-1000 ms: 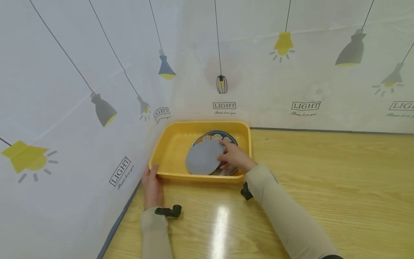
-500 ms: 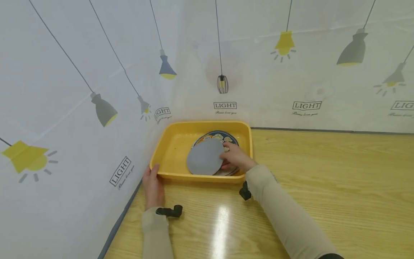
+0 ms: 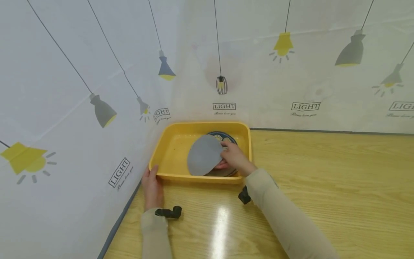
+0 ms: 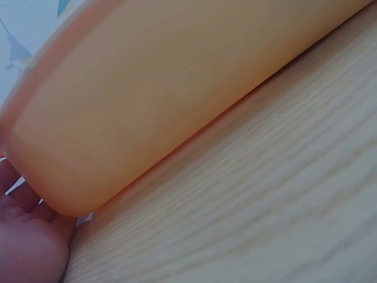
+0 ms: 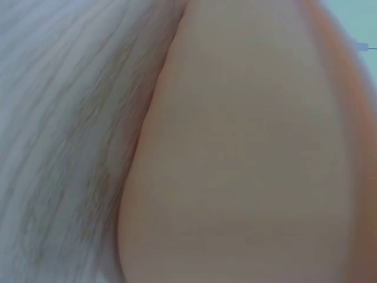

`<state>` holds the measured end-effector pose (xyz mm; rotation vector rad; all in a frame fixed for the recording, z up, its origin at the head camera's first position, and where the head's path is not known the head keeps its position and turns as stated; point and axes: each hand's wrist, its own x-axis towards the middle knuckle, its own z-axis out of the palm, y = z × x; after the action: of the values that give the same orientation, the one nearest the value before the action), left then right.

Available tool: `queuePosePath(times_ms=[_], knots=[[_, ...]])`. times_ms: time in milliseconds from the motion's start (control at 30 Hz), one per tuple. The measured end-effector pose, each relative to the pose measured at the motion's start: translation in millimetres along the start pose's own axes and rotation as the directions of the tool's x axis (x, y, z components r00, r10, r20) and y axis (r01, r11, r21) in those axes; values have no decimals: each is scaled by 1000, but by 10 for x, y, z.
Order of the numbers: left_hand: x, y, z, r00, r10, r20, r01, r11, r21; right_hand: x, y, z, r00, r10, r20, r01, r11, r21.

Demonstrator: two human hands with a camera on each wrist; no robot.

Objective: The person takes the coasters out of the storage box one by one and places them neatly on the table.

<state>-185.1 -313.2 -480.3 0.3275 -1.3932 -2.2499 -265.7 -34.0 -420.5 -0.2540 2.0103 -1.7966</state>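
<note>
A yellow plastic tray sits on the table, its wall filling much of the left wrist view. At its near left corner my left hand grips the rim, thumb over the edge and fingers outside. My right hand reaches into the tray's right side and pinches the right edge of a flat, plain grey round disc, which is tilted. Beneath it lies a dark blue round piece with small printed pictures, partly covered by the disc and hand. The right wrist view shows only the tray's outer wall, not the hand.
The wood-grain table extends to the right and in front of the tray. White sheets printed with hanging lamps rise close behind the tray and along its left. A black wrist mount hangs by the tray's near right corner.
The grey disc has turned and tilted in my right hand, its upper edge moving farther back over the printed piece and more of the near right showing. My left hand stays at the tray corner.
</note>
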Motion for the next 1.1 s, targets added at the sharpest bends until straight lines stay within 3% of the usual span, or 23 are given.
queuePosePath(times_ms=[167, 567, 1100], knots=[[17, -4, 18, 1000, 24, -3, -24, 1000, -5, -42, -25, -11, 999, -36, -5, 36, 992, 123], [3, -2, 55, 1000, 11, 8, -12, 1000, 13, -197, -21, -158, 998, -52, -34, 59, 967, 247], [19, -12, 3, 1000, 21, -12, -21, 1000, 21, -632, 1, -495, 996, -60, -72, 87, 878, 471]])
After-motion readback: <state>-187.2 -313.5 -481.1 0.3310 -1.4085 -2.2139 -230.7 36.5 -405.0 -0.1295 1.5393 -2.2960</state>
